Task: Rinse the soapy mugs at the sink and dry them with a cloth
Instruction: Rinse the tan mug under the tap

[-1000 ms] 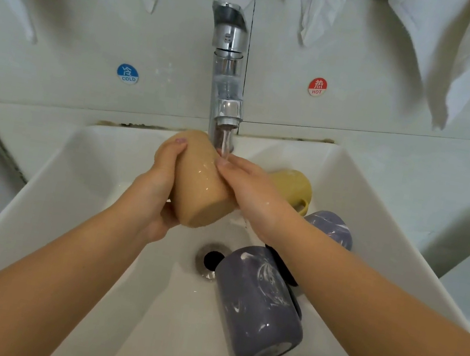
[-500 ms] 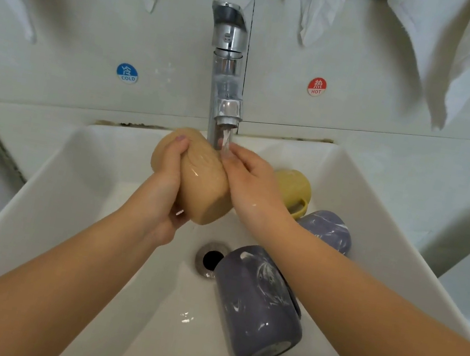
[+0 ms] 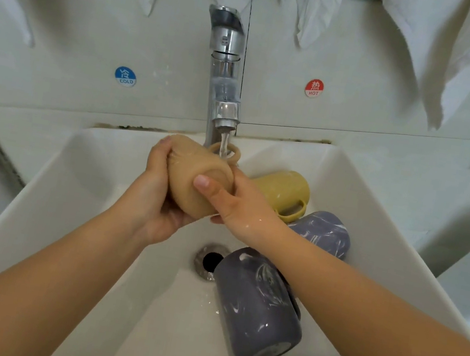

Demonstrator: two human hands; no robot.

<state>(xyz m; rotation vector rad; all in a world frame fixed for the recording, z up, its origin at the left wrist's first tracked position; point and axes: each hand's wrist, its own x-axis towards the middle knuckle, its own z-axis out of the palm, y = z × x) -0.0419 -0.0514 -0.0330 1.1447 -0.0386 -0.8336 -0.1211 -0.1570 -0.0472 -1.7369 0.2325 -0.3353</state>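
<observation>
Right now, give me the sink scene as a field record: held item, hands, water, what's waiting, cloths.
held: tan mug, under the faucet, handle up in the stream
left hand: grips the mug's left side
right hand: holds the right side, thumb across the body
water: running
waiting in sink: yellow mug, marbled purple mug, dark purple mug, all on their sides, soap streaks on both purple ones
cloths: hang on the wall above, untouched
</observation>
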